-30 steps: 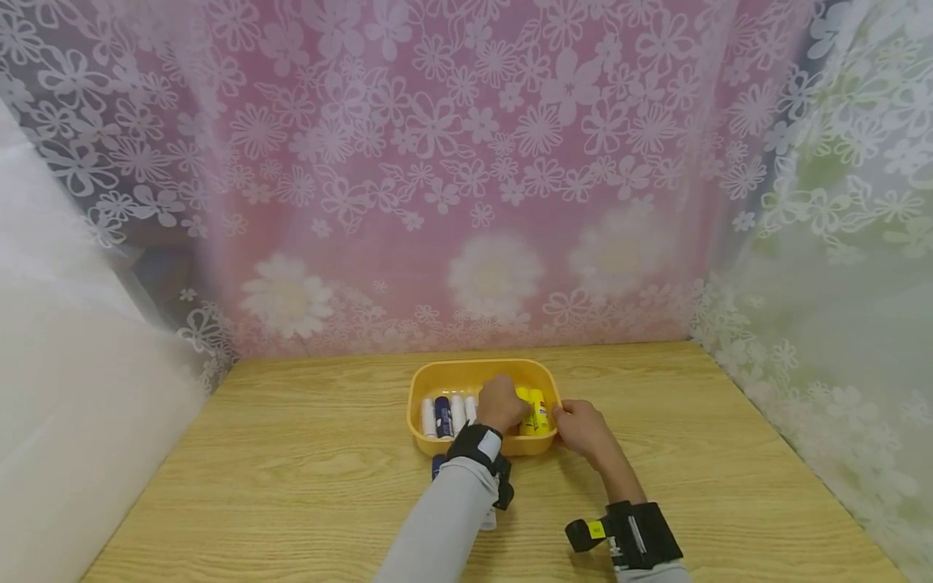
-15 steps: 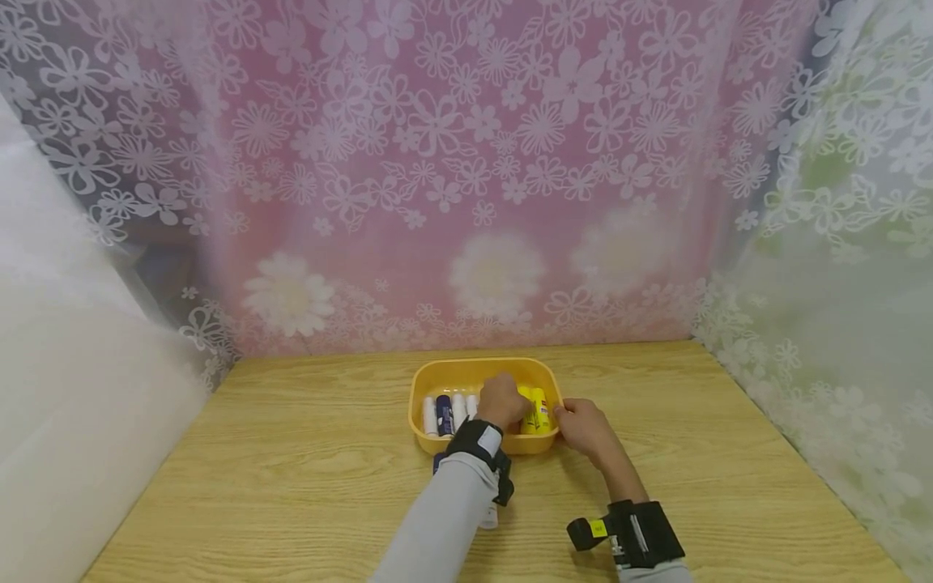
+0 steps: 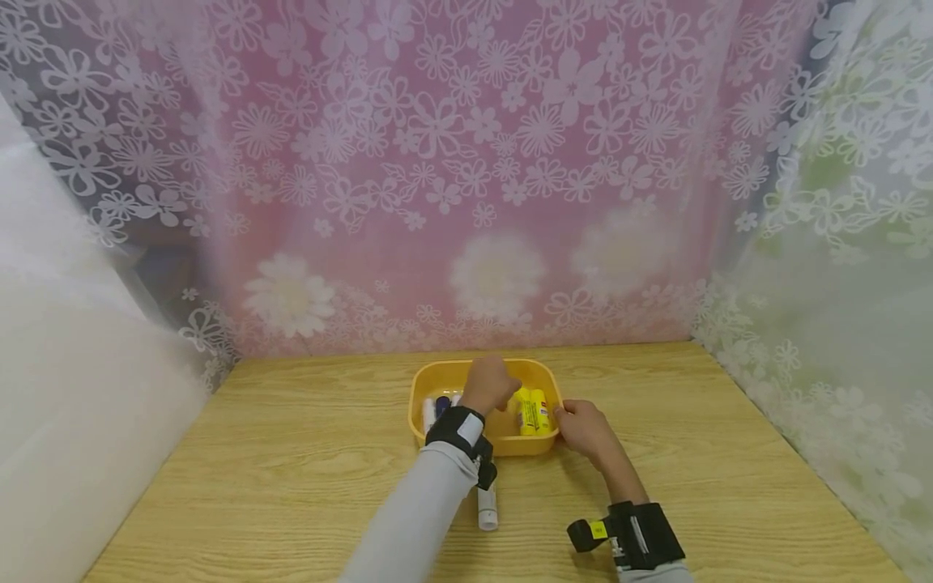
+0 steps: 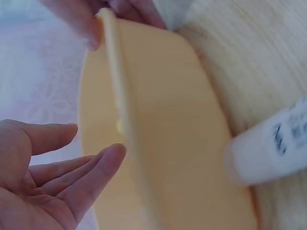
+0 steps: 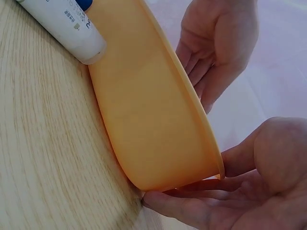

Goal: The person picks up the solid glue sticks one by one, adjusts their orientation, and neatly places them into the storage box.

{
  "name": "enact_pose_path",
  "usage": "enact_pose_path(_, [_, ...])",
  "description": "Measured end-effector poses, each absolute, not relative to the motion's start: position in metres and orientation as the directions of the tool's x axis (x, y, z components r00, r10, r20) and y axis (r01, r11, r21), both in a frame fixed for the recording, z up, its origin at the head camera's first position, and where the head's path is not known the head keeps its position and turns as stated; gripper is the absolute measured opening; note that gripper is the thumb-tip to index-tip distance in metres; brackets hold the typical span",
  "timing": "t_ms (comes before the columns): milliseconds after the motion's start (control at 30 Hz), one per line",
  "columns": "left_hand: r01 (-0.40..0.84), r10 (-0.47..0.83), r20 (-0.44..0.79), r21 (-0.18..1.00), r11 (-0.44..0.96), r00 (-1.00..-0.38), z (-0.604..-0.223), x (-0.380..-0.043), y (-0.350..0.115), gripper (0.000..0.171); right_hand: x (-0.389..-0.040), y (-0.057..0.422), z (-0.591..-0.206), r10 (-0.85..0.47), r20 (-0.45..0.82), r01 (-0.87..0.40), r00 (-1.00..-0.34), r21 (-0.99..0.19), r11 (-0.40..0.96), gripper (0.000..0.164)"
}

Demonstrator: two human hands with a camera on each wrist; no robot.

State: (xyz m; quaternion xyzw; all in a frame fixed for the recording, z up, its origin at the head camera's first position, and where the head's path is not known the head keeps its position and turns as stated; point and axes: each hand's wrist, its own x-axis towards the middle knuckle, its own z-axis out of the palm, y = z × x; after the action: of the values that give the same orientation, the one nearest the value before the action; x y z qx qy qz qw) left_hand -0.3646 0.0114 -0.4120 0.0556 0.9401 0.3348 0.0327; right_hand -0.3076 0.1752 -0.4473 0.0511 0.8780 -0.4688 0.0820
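A yellow plastic basket (image 3: 525,447) stands on the table. Side by side at its right end lie yellow stick-shaped tubes (image 3: 540,411); a white tube (image 3: 428,415) and a navy tube (image 3: 441,403) show at its left. My left hand (image 3: 489,385) hovers over the basket's middle; the left wrist view shows thumb and fingers apart with nothing between them. At the right end, my right hand (image 3: 585,429) pinches the basket's rim, thumb on the rim and fingers against the outer wall (image 5: 158,120). My left forearm and hand hide part of the contents.
A white labelled tube (image 3: 487,515) lies on the wooden table (image 3: 313,478) in front of the basket. In the right wrist view, a blue piece (image 5: 84,4) shows beside that tube. Floral plastic curtains (image 3: 466,202) enclose the table at the back and sides.
My left hand has lifted slightly and moved left from the yellow tubes, its wrist now covering more of the white tubes. The right hand keeps its place on the basket.
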Motion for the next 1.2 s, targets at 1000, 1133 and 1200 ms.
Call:
enact_pose_path(1000, [0.291, 0.299, 0.088, 0.592, 0.751, -0.95, -0.375, -0.318, -0.068, 0.013, -0.308, 0.173, -0.446, 0.027, -0.194, 0.175, -0.981, -0.804, 0.568, 0.042])
enact_pose_path(1133, [0.339, 0.361, 0.079, 0.574, 0.746, -0.929, -0.383, -0.31, -0.074, 0.026, -0.308, 0.173, -0.447, 0.028, -0.192, 0.174, -0.981, -0.806, 0.565, 0.043])
enact_pose_path(1200, [0.353, 0.388, 0.064, 0.571, 0.741, -0.919, -0.386, -0.306, -0.075, 0.03, -0.308, 0.173, -0.448, 0.029, -0.189, 0.171, -0.982, -0.805, 0.568, 0.043])
